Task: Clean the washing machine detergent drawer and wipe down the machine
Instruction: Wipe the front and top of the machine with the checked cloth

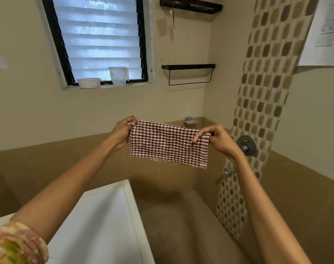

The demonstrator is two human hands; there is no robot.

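Observation:
A maroon-and-white checked cloth (168, 144) hangs spread out in the air in front of me at arm's length. My left hand (122, 132) pinches its upper left corner and my right hand (217, 139) pinches its upper right corner. The cloth looks folded in half, hanging flat. The white top of the washing machine (105, 216) lies below my left arm at the bottom left. The detergent drawer is not in view.
A louvred window (99, 39) with a white bowl (89, 82) and a jug (118, 75) on its sill is ahead. Two black wall shelves (188, 66) hang on the right of it. A metal shower valve (247, 145) and tap stick out of the mosaic strip at right.

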